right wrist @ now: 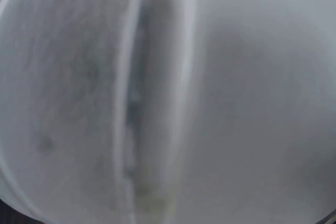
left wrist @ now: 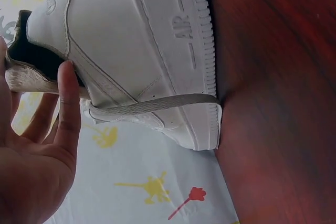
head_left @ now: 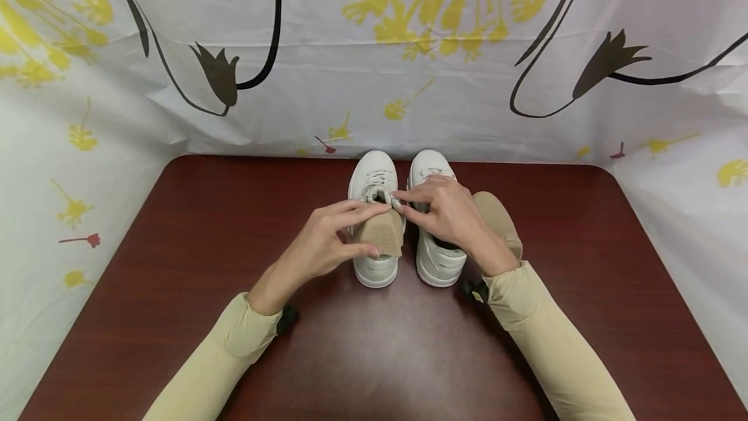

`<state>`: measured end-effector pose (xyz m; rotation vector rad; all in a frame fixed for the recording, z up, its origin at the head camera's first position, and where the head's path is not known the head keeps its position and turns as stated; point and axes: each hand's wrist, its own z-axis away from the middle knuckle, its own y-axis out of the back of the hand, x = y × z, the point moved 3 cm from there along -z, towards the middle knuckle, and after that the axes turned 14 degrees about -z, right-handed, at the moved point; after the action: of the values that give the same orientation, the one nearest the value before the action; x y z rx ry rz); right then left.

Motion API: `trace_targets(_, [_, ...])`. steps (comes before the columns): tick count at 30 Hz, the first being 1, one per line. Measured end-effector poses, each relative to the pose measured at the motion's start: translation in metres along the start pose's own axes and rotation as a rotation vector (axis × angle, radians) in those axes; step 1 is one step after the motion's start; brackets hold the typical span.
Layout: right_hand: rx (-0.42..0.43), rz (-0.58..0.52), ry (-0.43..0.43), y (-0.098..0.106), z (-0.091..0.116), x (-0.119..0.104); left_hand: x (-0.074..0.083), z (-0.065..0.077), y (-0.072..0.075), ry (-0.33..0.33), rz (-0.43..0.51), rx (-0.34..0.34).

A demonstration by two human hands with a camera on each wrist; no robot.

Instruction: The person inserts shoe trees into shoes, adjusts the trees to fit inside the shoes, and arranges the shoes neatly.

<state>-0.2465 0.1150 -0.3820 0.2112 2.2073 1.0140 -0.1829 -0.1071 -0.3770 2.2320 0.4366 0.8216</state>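
Tan insert (head_left: 380, 236), bent, protruding from white laced shoe (head_left: 376, 271); left hand (head_left: 328, 238) grips insert; right hand (head_left: 445, 210) pinches tongue (head_left: 396, 201)

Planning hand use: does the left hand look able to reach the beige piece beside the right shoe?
Probably not directly: the right shoe and right hand lie between left hand and beige piece.

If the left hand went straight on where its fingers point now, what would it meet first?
Probably the right hand, its fingers just ahead at the left shoe; depth is unclear.
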Motion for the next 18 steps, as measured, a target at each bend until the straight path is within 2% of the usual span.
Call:
trace_targets(9, [-0.012, -0.006, -0.003, -0.0030, 0.0006, 0.0003, -0.0029, 0.0013, -0.0023, 0.015, -0.030, -0.022])
trace_targets(18, [-0.002, -0.002, -0.008, -0.0025, 0.0030, 0.0010, -0.0051, -0.0003, -0.0065, 0.015, -0.124, -0.020])
